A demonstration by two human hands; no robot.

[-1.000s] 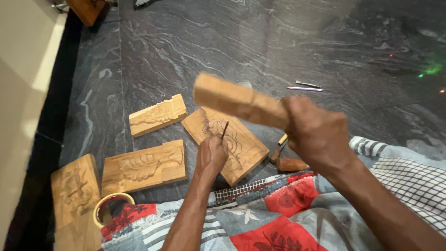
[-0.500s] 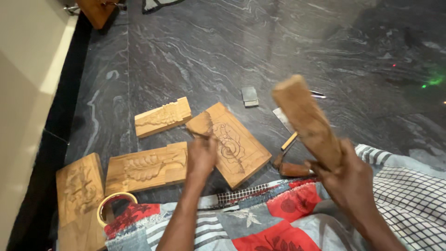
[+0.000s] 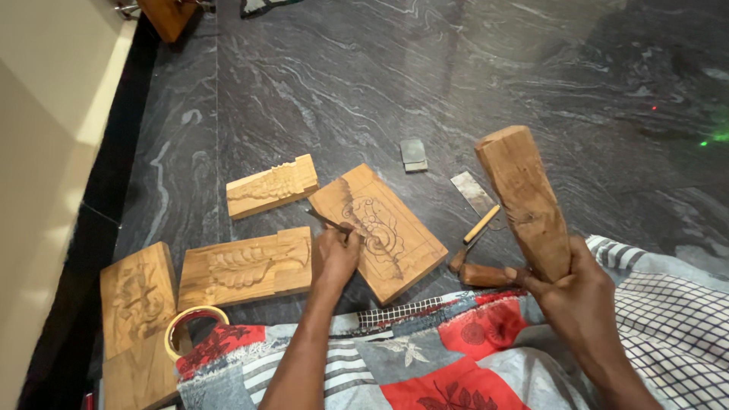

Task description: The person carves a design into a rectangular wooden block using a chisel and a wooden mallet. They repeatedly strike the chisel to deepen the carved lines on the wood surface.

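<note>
Head view, looking down at a dark veined stone floor [image 3: 364, 83], with a pale wall along the far left edge. At the near left lies a carved wooden plank [image 3: 137, 304], and a roll of tape [image 3: 191, 325] sits just beside its right edge, touching the patterned cloth [image 3: 425, 357] that covers the person's lap. To the right of the plank lies a long carved panel [image 3: 247, 266], and farther off a smaller carved block [image 3: 272, 186].

Next comes the left hand [image 3: 336, 257], its fingers curled together and pinching a thin chisel [image 3: 326, 221] whose dark shaft slants up and to the left. The hand rests against the near left edge of the flat wooden board [image 3: 387, 231], which lies at an angle on the floor in the middle of the scene and bears a scrolled drawn design, partly cut.

Beyond the board, a small grey sharpening stone [image 3: 414, 154] lies on the floor, with a flat metal blade [image 3: 472, 191] to its right. Nearer, several wooden-handled tools [image 3: 480, 250] lie together just by the cloth.

At the right, the right hand [image 3: 573, 292] wraps its fingers closed round the lower end of a thick wooden mallet [image 3: 524, 197], held nearly upright and tilted slightly left, well apart from the board.
</note>
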